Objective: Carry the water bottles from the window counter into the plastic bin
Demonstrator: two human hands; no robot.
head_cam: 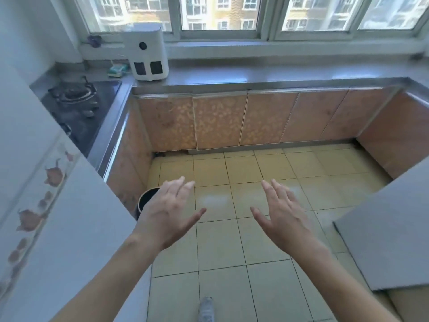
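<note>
My left hand and my right hand are stretched out in front of me over the tiled floor, palms down, fingers spread, holding nothing. The grey window counter runs across the far side under the windows. I see no water bottles on it. No plastic bin shows in this view.
A white appliance stands at the counter's left end, a small green box beside it. A gas stove lies on the left counter. A dark round bin sits on the floor by the left cabinets. A grey surface juts in at right.
</note>
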